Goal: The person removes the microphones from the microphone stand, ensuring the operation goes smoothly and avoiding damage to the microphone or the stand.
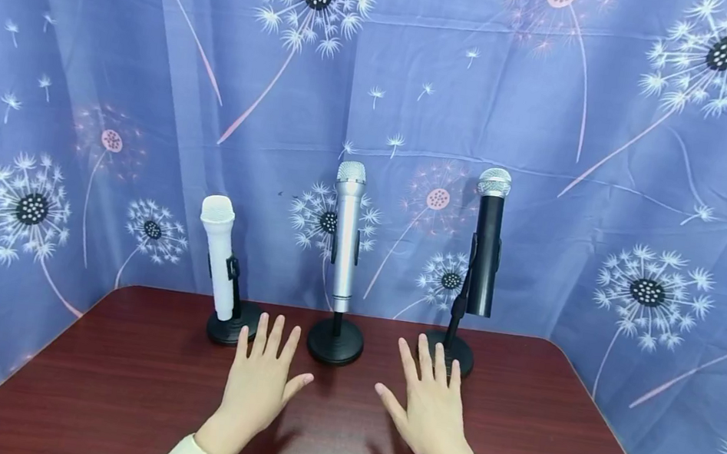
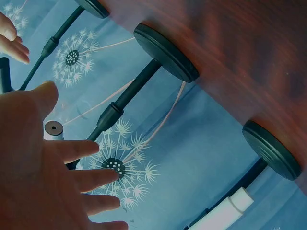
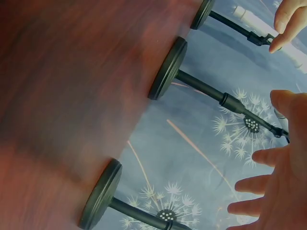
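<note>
Both hands hover over the table, palms down, fingers straight and spread, holding nothing. In the head view my left hand (image 1: 257,387) is in front of the white microphone (image 1: 217,257), which leans in a black stand at the left. My right hand (image 1: 431,415) is in front of the black microphone (image 1: 486,252) with a silver mesh head, and its fingertips overlap that stand's round base (image 1: 462,359). Between the hands, farther back, a silver microphone (image 1: 344,244) stands in the middle stand. The wrist views show the left palm (image 2: 24,163) and right palm (image 3: 292,177) with fingers apart.
The dark red wooden table (image 1: 320,438) has rounded back corners. Right behind it hangs a blue curtain (image 1: 412,79) with dandelion prints. The stands have round black bases, such as the middle base (image 1: 335,343), lined up near the back edge.
</note>
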A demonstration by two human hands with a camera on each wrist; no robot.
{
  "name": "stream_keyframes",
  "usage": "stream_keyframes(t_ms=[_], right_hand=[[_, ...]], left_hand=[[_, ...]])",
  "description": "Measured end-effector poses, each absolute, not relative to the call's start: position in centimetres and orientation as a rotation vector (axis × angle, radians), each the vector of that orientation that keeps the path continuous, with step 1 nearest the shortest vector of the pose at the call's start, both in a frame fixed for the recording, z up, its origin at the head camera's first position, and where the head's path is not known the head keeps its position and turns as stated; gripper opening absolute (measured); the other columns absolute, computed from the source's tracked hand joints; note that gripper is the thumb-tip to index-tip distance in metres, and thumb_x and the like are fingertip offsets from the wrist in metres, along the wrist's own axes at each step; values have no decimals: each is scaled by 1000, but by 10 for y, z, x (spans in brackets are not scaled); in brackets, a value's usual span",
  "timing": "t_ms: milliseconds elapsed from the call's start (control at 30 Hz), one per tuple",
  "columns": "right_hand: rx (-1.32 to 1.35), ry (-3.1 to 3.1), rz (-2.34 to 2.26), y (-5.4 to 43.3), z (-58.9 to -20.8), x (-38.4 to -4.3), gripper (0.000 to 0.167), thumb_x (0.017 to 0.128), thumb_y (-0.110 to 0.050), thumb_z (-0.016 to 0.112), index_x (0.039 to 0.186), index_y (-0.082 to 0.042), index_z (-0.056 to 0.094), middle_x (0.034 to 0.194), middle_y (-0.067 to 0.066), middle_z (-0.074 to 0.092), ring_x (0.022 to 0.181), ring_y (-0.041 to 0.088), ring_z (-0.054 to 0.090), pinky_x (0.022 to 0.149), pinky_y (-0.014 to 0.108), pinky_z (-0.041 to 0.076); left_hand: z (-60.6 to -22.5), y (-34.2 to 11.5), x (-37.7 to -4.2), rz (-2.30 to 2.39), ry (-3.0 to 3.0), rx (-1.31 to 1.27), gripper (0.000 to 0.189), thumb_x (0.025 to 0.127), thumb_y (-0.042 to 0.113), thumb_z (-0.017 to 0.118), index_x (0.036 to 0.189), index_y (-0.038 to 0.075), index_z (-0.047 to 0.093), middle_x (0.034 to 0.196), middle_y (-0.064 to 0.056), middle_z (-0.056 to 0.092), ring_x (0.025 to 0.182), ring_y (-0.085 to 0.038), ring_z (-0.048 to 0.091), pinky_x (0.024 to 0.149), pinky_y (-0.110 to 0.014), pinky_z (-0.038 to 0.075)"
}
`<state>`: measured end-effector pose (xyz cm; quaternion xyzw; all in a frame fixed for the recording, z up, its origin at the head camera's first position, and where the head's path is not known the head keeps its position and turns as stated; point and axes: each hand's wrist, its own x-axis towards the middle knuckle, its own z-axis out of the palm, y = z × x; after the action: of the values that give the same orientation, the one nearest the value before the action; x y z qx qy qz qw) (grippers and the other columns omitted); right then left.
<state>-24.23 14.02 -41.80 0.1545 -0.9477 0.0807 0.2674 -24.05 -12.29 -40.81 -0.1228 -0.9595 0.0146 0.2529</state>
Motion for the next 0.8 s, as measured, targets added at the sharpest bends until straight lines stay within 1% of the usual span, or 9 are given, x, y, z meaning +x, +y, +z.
stream_keyframes(t_ms=[300,600,800], right_hand=[[454,-2537,285,129,-413,-244,73,91,-51,59,149,-13,36,149,20,37,136,43,31,107,63,23],[533,-2556,403,116,-411,-249,67,94,-48,55,147,-10,39,146,21,40,135,43,34,106,63,26],[594,-2529,467,108,-411,-252,64,93,-45,57,144,-8,43,143,21,44,133,43,37,104,63,29]], left_hand=[[-402,-122,-240,-21,-2588,-335,63,92,50,57,138,7,52,142,-23,45,136,-42,32,108,-59,24],[-403,-124,-241,-55,-2544,-364,55,93,45,58,132,6,57,134,-21,53,132,-40,40,106,-58,28],[-405,-126,-243,-111,-2535,-381,53,94,42,58,131,5,57,131,-21,55,131,-41,40,106,-58,29]])
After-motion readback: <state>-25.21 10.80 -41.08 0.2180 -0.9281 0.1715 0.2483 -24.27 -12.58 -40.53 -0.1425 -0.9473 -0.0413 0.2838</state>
